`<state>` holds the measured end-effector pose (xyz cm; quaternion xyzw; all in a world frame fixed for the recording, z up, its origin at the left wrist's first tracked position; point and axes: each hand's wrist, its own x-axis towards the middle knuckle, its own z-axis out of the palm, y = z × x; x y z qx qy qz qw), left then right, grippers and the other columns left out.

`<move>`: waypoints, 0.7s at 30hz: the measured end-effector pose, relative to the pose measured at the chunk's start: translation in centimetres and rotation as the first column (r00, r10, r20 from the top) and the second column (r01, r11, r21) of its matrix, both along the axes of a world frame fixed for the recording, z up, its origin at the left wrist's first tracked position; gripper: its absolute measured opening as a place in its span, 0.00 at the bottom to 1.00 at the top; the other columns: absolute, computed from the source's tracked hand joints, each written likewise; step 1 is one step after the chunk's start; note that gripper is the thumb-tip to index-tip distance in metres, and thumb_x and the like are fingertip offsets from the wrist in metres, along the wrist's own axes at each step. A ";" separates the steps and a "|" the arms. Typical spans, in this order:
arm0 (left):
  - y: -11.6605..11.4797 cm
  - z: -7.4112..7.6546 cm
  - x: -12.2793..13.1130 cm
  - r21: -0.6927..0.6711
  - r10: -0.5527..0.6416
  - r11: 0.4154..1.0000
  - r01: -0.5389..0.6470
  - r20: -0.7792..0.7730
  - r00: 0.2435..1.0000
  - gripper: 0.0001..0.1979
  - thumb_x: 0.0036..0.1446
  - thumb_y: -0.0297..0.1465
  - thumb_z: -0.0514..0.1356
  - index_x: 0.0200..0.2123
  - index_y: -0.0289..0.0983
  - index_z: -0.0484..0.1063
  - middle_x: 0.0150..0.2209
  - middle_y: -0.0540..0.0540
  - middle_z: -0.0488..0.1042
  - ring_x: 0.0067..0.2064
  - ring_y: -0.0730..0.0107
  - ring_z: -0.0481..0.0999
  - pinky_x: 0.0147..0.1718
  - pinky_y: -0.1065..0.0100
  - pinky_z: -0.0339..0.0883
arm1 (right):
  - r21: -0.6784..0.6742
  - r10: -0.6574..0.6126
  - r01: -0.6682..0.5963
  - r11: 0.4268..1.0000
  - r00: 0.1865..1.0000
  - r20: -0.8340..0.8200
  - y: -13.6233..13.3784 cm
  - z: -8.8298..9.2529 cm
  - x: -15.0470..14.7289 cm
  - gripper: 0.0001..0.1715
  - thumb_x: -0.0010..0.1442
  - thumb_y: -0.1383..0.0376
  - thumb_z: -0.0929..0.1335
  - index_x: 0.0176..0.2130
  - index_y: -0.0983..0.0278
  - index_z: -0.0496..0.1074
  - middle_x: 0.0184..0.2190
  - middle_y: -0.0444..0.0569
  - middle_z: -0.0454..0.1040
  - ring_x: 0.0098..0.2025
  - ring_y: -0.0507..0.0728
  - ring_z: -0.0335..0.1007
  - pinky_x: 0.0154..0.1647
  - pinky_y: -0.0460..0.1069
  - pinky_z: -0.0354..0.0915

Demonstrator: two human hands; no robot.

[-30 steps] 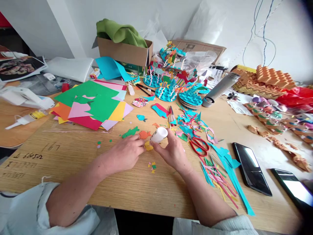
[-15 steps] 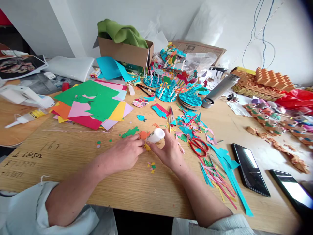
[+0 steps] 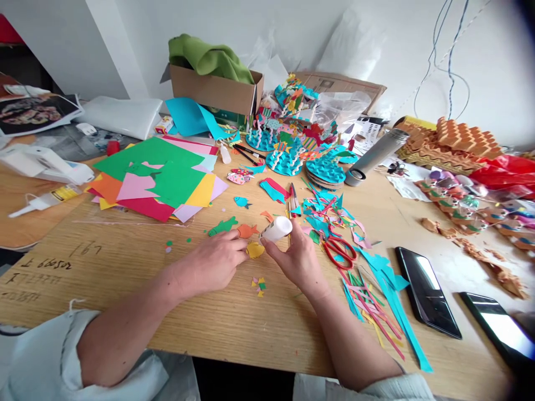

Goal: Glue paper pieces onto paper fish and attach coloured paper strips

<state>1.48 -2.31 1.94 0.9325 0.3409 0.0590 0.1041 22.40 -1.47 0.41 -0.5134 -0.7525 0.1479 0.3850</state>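
My right hand [image 3: 298, 262] pinches the white glue stick [image 3: 276, 229] between fingers and thumb, its end tilted up; a steady pinch keeps it under control. My left hand [image 3: 213, 262] rests curled on the desk [image 3: 259, 328], fingers together, just beside the yellow paper scrap [image 3: 254, 250] and the orange paper fish [image 3: 246, 230]. Since the earlier frame, the stick has moved right, away from the fish, and the scrap now lies uncovered between my hands.

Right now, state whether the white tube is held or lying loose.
Held: the right hand grips the white tube above the wooden table.
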 end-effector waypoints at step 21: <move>0.1 0.0 0.0 -0.010 0.012 1.000 -0.011 0.027 1.000 0.16 0.57 0.20 0.54 0.42 0.39 0.77 0.44 0.44 0.76 0.51 0.59 0.69 0.55 0.55 0.64 | -0.055 0.132 -0.131 0.990 0.991 0.016 -0.4 0.7 0.1 0.10 0.56 0.63 0.70 0.36 0.60 0.63 0.31 0.43 0.70 0.32 0.54 0.68 0.33 0.48 0.63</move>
